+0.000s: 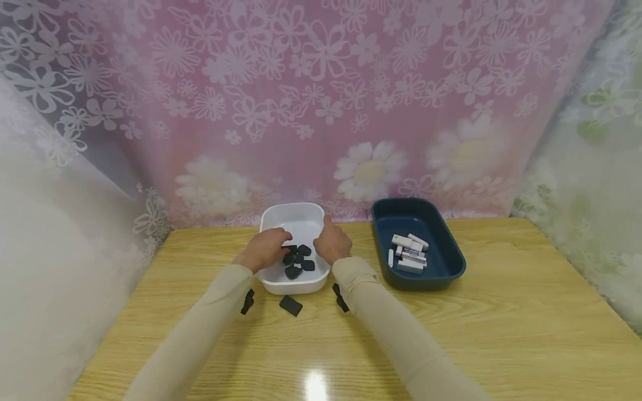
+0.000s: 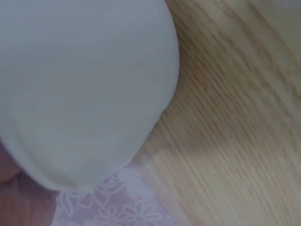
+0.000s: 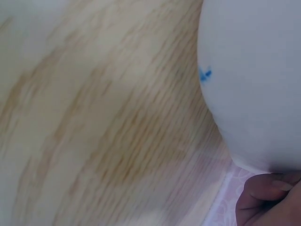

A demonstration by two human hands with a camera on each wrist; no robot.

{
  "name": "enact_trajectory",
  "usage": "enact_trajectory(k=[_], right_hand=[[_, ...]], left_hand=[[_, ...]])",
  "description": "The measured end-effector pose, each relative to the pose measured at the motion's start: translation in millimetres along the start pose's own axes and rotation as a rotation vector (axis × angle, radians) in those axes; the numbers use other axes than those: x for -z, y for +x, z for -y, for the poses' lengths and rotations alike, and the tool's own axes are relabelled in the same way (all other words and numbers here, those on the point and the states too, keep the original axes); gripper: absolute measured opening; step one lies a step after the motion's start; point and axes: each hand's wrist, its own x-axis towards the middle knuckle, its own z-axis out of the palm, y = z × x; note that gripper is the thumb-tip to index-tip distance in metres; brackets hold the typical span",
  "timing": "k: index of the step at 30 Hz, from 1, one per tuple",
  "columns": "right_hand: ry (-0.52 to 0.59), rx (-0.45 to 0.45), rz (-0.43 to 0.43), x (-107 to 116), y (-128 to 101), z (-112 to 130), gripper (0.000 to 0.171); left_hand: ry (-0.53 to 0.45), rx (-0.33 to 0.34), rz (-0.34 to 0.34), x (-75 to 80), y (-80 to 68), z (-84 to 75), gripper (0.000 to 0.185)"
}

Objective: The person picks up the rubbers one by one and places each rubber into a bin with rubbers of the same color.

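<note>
A white plastic basin (image 1: 292, 288) stands on the table, with several small black pieces (image 1: 293, 271) lying inside. My left hand (image 1: 264, 249) reaches over its left rim; the thumb and a finger are spread apart beside the black pieces. At the right rim, my right hand (image 1: 333, 243) holds the basin edge. In the left wrist view, the basin wall (image 2: 89, 94) fills much of the picture, and part of my left hand (image 2: 23, 202) shows past the rim. Curled fingers of my right hand (image 3: 265, 197) appear at the rim in the right wrist view.
To the right is a dark blue basin (image 1: 453, 250) with several white boxes and erasers (image 1: 410, 253). A black rectangular block (image 1: 291, 305) lies in front of the white basin on the wooden table (image 1: 526, 312). A pink floral curtain (image 1: 301, 111) hangs behind.
</note>
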Motion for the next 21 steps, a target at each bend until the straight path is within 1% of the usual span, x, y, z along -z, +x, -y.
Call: enact_trajectory(k=[5,9,11,14,16,18,19,21], right_hand=[[0.018,0.004,-0.009,-4.0,1.2,-1.7,0.067],[0.032,0.005,0.001,-7.0,3.6,-4.0,0.066],[0.038,-0.001,0.006,-7.0,5.0,-5.0,0.064],[0.039,0.0,0.004,-5.1,6.7,-5.6,0.063],[0.042,0.004,0.007,-3.6,6.1,-4.9,0.063],[0.047,0.013,0.012,-2.8,5.1,-3.9,0.063],[0.05,0.012,0.02,-3.2,5.0,-3.4,0.064],[0.049,0.018,0.022,-2.7,3.3,-1.7,0.065]], left_hand=[[-0.023,-0.026,-0.076,2.3,-16.6,-0.6,0.027],[-0.042,-0.03,-0.135,2.4,-33.9,-9.3,0.025],[-0.046,-0.051,-0.185,2.3,-41.4,-15.2,0.023],[-0.043,-0.081,-0.289,3.1,-50.7,-22.5,0.018],[-0.037,-0.068,-0.356,3.4,-57.0,-25.7,0.014],[-0.033,-0.034,-0.397,3.1,-64.0,-27.7,0.011],[-0.027,-0.019,-0.407,2.9,-67.8,-28.6,0.009],[-0.016,-0.011,-0.402,2.9,-75.8,-31.6,0.008]])
